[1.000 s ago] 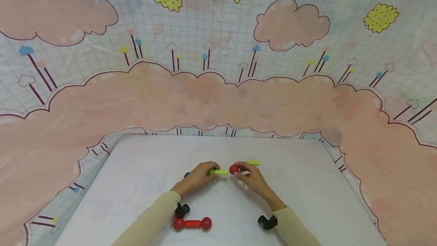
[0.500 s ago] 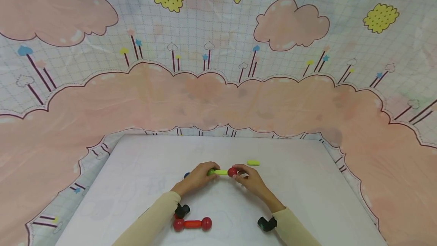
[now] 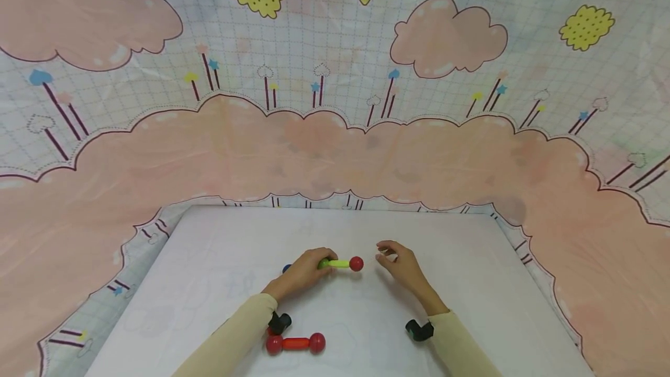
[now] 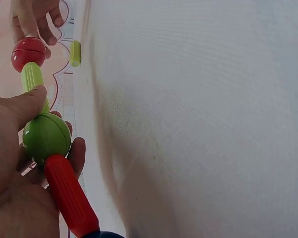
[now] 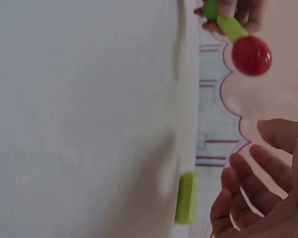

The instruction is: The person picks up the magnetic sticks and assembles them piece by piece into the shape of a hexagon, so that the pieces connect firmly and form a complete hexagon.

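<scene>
My left hand [image 3: 306,269] grips a joined chain of toy balls and rods around its green ball [image 4: 47,139], the thumb lying along the lime rod [image 4: 32,77]. A red ball [image 3: 356,263] caps that rod's far end. On the other side of the green ball a red rod [image 4: 70,196] leads to a dark blue ball [image 4: 109,234], mostly cut off in the left wrist view. To the right, apart from the red ball, my right hand [image 3: 403,266] hovers with loosely bent fingers and holds nothing. Below it in the right wrist view lies a loose lime rod [image 5: 187,198].
Near the front of the white table [image 3: 220,237] lies a red rod [image 3: 296,344] with a red ball [image 3: 317,342] at each end; another red piece there is partly hidden by the left wrist camera [image 3: 280,323]. A patterned cloth [image 3: 335,156] rises behind the table.
The red ball came left in my right hand and met the lime rod's end. My right hand then let go and moved right, now hiding the loose lime rod in the head view.
</scene>
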A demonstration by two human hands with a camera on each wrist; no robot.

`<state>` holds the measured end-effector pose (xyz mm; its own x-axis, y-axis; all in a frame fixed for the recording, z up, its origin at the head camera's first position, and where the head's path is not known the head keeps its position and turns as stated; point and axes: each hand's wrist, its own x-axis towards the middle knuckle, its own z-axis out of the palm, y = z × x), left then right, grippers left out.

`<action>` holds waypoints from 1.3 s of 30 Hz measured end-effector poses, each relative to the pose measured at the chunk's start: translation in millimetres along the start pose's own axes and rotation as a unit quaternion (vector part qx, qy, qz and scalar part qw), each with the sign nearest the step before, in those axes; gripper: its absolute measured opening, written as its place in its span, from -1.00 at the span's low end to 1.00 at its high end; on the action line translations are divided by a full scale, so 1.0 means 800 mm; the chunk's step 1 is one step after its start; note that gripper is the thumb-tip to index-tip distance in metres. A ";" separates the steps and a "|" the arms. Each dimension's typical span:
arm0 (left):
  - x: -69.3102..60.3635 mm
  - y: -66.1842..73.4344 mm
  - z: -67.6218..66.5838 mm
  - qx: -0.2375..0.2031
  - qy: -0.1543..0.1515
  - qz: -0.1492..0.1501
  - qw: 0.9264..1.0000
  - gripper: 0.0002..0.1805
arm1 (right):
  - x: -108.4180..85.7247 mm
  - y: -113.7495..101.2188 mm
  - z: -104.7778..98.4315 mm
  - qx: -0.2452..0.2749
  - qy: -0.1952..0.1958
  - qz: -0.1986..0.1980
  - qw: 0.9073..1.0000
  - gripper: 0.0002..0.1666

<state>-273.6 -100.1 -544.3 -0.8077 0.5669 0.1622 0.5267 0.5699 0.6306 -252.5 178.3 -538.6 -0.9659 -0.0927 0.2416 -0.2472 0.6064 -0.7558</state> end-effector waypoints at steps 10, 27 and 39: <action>0.000 0.002 -0.003 -0.002 -0.004 -0.004 1.000 -0.75 | 0.016 0.026 -0.018 -0.045 0.001 0.073 0.996 -0.62; -0.002 0.001 -0.005 -0.008 -0.008 -0.013 1.000 -0.76 | 0.033 0.043 -0.014 -0.129 -0.040 0.071 0.988 -0.74; -0.002 0.002 -0.007 -0.011 -0.006 -0.018 1.000 -0.75 | 0.012 0.017 -0.023 -0.115 -0.028 0.029 0.993 -0.73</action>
<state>-272.9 -103.1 -539.1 -0.8231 0.5528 0.1300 0.4905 0.5768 0.6532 -263.5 200.0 -535.8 -0.9824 -0.0925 0.1623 -0.1733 0.7757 -0.6069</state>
